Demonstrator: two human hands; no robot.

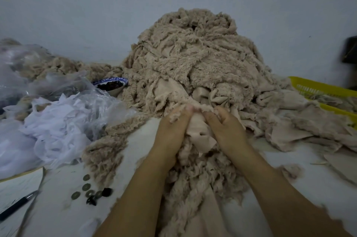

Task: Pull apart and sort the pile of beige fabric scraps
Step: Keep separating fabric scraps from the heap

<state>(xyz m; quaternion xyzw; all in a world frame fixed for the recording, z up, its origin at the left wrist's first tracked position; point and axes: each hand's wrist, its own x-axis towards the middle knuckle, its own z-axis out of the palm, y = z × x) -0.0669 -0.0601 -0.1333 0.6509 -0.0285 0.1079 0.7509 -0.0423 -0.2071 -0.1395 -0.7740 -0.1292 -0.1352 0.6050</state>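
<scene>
A tall pile of beige fluffy fabric scraps (195,58) rises against the wall at the centre of the white table. My left hand (173,130) and my right hand (224,128) sit side by side at its front foot. Both pinch the same beige scrap (199,128) between them, its smooth backing facing me. More fluffy scraps (201,182) trail from that piece down between my forearms toward me. Flatter beige pieces (293,128) spread out to the right of the pile.
Crumpled clear and white plastic bags (56,120) fill the left side. A blue-rimmed bowl of dark bits (112,85) stands behind them. Round metal washers and black buttons (90,192) and a black pen (17,205) lie front left. A yellow basket (324,89) sits at the right.
</scene>
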